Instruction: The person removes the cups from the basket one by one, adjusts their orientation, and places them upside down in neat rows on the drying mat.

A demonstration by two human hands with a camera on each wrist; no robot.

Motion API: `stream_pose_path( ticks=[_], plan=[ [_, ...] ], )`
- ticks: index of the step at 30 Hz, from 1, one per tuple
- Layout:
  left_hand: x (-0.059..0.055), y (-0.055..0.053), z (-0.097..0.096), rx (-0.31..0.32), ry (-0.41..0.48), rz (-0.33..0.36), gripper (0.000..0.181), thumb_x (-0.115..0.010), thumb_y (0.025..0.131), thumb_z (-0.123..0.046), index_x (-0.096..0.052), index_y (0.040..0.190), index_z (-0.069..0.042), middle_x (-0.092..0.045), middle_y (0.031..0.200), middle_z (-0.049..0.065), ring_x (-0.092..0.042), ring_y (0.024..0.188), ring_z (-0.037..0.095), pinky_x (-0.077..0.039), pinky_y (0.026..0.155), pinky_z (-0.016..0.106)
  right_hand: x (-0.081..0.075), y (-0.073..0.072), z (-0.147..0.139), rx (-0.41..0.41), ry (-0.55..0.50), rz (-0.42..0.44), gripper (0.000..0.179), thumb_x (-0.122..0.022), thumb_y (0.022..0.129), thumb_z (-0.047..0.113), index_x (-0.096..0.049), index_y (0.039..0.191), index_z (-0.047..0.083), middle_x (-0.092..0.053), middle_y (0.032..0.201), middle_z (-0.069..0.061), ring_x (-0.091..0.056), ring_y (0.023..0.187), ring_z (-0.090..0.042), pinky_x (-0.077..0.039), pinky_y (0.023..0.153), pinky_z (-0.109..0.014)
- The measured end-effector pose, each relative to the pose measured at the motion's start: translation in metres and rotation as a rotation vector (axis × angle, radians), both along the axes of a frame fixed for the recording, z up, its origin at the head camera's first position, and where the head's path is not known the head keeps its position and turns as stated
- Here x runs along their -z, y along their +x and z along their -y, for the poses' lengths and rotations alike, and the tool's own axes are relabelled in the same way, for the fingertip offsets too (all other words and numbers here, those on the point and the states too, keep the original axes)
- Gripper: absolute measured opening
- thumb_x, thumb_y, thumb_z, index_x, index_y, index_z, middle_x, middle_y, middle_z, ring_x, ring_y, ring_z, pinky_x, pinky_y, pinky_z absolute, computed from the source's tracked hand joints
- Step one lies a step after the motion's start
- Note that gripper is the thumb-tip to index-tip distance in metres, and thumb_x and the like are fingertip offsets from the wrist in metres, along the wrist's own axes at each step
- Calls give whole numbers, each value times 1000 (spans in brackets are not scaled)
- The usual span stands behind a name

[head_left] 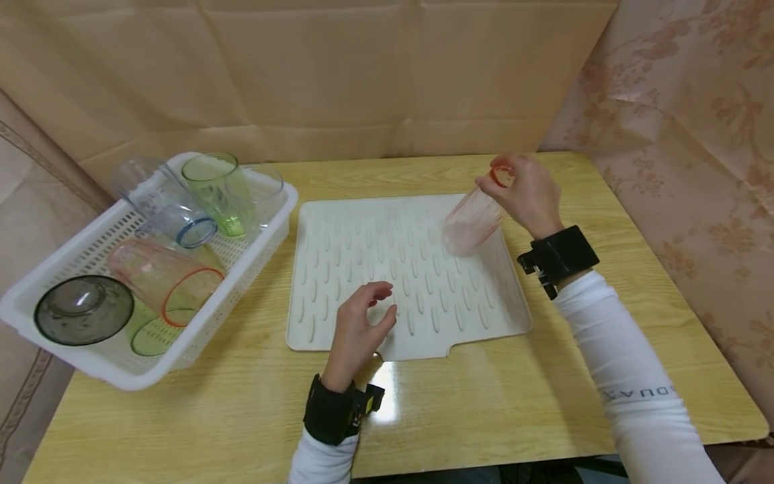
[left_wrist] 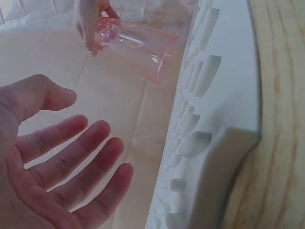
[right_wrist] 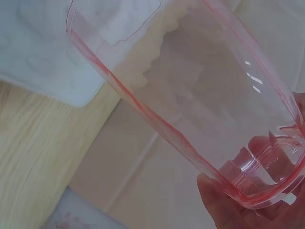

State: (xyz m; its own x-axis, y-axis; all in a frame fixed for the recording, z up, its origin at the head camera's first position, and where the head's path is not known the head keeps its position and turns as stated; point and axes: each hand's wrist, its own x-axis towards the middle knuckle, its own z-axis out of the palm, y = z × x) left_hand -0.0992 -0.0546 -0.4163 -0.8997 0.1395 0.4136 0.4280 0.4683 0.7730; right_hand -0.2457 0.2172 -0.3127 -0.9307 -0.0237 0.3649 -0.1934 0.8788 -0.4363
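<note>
A clear pink drinking glass (head_left: 473, 222) is in my right hand (head_left: 533, 196), whose thumb and fingers grip it round the base. The glass slants mouth-down over the back right part of a white ridged mat (head_left: 363, 269). In the left wrist view its rim is close to the mat; the right wrist view shows the pink glass (right_wrist: 190, 105) from the side, with fingertips at the base. My left hand (head_left: 358, 328) hovers over the mat's front edge with nothing in it, its fingers apart and loosely bent.
At the left stands a white plastic basket (head_left: 240, 269) holding a clear blue-based glass (head_left: 175, 205), green glasses, another pink glass (head_left: 154, 275) and a dark bowl-like piece (head_left: 84, 310). A wooden table (head_left: 242, 417) carries everything, with a draped cloth (head_left: 363, 81) behind.
</note>
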Motion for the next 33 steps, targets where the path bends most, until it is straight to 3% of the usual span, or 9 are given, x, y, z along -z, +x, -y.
stream_pose_path(
  ticks=[24,33],
  plan=[
    [-2,15,6,-20,20,-17,26,-62,81,-6,-60,107,-8,-67,98,10,-61,92,16,-54,76,37,5,-27,4,-11,49,-3,42,-67,79,40,-61,108,9,-56,120,-19,-54,103,-37,-44,74,-62],
    [-4,19,6,-27,26,-25,26,-63,81,-5,-60,106,-6,-67,97,10,-61,91,17,-55,76,40,9,-34,10,-28,59,3,40,-68,78,36,-61,107,9,-56,118,-19,-54,99,-38,-45,73,-57]
  ],
)
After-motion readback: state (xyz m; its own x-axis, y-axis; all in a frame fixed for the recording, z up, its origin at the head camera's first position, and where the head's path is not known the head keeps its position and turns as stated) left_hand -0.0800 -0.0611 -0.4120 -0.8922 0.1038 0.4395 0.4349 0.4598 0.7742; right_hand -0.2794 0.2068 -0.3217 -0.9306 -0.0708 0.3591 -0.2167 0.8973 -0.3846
